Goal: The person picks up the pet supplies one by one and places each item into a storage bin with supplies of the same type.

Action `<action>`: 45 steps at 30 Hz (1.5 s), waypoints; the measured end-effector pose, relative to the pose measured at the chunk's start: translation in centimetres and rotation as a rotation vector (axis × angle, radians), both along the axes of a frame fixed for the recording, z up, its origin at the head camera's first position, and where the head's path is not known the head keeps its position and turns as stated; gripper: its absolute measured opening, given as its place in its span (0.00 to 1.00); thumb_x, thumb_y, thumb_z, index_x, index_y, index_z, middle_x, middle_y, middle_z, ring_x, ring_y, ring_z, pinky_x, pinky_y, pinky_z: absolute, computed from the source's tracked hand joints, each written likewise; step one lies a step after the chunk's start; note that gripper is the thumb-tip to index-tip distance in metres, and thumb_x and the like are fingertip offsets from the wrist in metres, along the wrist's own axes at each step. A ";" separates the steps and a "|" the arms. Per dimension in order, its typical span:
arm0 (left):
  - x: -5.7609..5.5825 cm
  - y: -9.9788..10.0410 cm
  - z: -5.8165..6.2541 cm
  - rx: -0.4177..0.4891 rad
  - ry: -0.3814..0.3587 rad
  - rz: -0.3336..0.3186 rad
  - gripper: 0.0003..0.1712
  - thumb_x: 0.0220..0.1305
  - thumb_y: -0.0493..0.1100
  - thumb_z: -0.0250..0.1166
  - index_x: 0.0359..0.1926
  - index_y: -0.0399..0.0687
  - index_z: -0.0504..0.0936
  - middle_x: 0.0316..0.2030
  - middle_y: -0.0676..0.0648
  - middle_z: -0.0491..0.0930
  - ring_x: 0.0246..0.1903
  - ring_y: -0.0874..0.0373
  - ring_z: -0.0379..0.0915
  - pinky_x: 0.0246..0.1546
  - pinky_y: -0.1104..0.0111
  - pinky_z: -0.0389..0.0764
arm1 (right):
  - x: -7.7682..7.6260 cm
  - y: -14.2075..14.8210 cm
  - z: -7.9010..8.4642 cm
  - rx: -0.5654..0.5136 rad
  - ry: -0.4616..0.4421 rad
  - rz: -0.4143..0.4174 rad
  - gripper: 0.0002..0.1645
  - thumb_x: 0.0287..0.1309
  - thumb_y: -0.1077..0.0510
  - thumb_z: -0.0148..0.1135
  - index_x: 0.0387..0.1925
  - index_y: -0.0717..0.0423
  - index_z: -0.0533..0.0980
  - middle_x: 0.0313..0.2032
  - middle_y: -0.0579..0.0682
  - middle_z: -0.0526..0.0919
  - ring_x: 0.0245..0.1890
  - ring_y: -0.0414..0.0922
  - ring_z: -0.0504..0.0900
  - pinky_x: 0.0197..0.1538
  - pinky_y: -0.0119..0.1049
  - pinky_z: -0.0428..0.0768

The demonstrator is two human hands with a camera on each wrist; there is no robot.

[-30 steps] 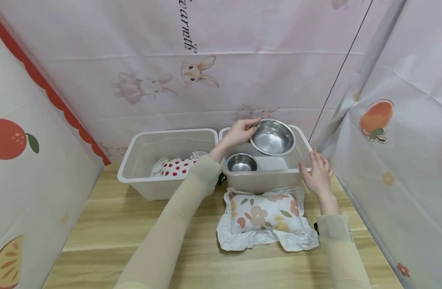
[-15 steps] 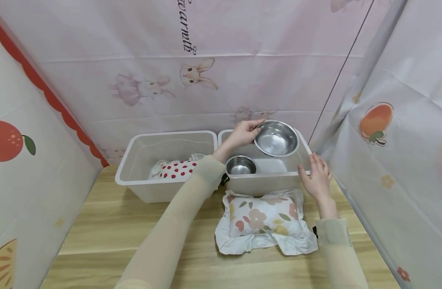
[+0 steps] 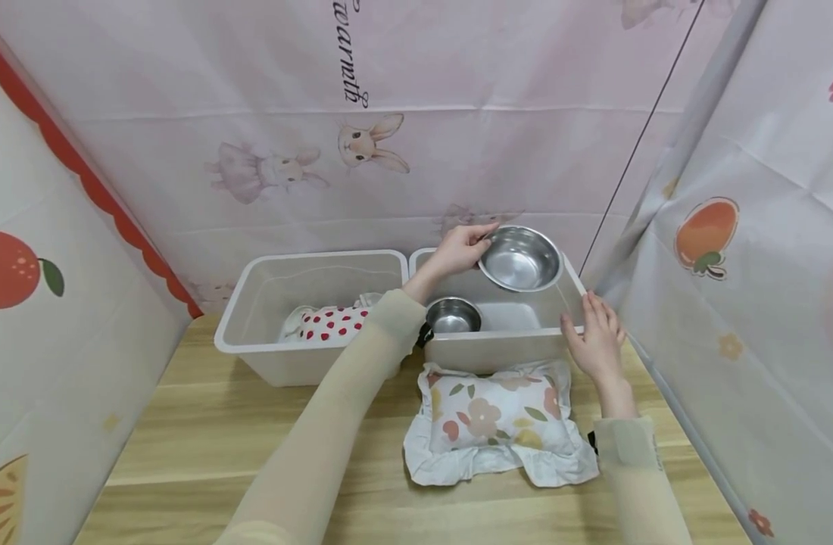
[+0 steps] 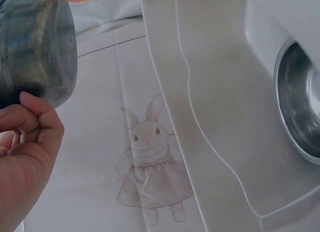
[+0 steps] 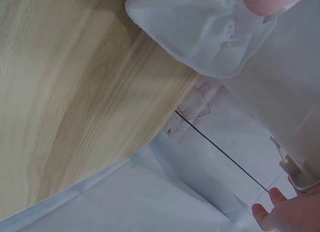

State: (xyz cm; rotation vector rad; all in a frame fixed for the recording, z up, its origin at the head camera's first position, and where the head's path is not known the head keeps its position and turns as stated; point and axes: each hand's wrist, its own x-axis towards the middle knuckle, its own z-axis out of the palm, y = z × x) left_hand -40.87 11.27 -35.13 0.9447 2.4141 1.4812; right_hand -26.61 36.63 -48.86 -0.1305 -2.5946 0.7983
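My left hand [image 3: 460, 250] pinches the left rim of a shiny metal bowl [image 3: 522, 259], raised over the right-hand bin [image 3: 498, 350]. In the left wrist view the outer side of that bowl [image 4: 40, 47] shows above the curled fingers. A smaller metal bowl [image 3: 453, 316] sits inside the same bin at its left end. At the bin's front right corner my right hand [image 3: 597, 337] rests on the rim with its fingers extended. The right wrist view catches only part of this hand [image 5: 290, 212] beside the bin.
A second pale bin [image 3: 253, 350] stands to the left, holding a white item with red dots [image 3: 331, 322]. In front of the right-hand bin lies a small ruffled floral pillow [image 3: 491, 424] on the wooden table [image 3: 205, 454]. Printed cloth walls [image 3: 485, 151] enclose the back and sides.
The larger bowl and my left hand shifted slightly to the right during the first half second, then stayed nearly still. My right hand keeps its place on the bin's rim.
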 end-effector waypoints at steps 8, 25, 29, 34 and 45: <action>-0.7 0.2 -0.4 0.036 0.009 0.020 0.25 0.71 0.36 0.54 0.68 0.44 0.70 0.24 0.38 0.80 0.16 0.58 0.72 0.23 0.70 0.80 | 0.1 0.0 -0.2 -0.005 0.017 -0.003 0.43 0.69 0.42 0.47 0.71 0.69 0.55 0.73 0.65 0.54 0.71 0.65 0.47 0.66 0.67 0.42; -2.6 1.4 -1.5 0.042 0.041 0.020 0.25 0.71 0.36 0.55 0.68 0.45 0.70 0.23 0.41 0.80 0.15 0.58 0.73 0.23 0.70 0.81 | -0.1 0.0 -0.2 -0.010 0.031 -0.007 0.43 0.69 0.43 0.48 0.71 0.70 0.55 0.72 0.64 0.54 0.71 0.64 0.48 0.66 0.66 0.43; -3.0 1.3 -1.7 0.046 0.019 0.031 0.25 0.71 0.36 0.55 0.68 0.46 0.70 0.29 0.37 0.83 0.15 0.63 0.71 0.22 0.72 0.80 | -0.2 0.1 -0.3 -0.011 0.032 -0.002 0.43 0.68 0.43 0.49 0.71 0.70 0.56 0.72 0.64 0.55 0.71 0.64 0.48 0.66 0.66 0.43; -3.4 1.5 -1.8 0.069 -0.005 0.028 0.25 0.71 0.36 0.54 0.68 0.46 0.70 0.34 0.34 0.84 0.16 0.63 0.72 0.24 0.70 0.81 | -0.3 0.1 -0.5 -0.005 0.039 -0.004 0.42 0.68 0.44 0.50 0.71 0.70 0.56 0.72 0.65 0.56 0.71 0.64 0.48 0.66 0.66 0.43; -4.4 2.0 -2.0 0.087 -0.043 0.022 0.25 0.72 0.37 0.55 0.69 0.47 0.70 0.43 0.34 0.84 0.18 0.62 0.74 0.26 0.69 0.83 | -0.2 0.1 -0.3 -0.003 0.033 -0.005 0.42 0.69 0.44 0.49 0.71 0.69 0.56 0.72 0.65 0.54 0.71 0.65 0.48 0.66 0.67 0.42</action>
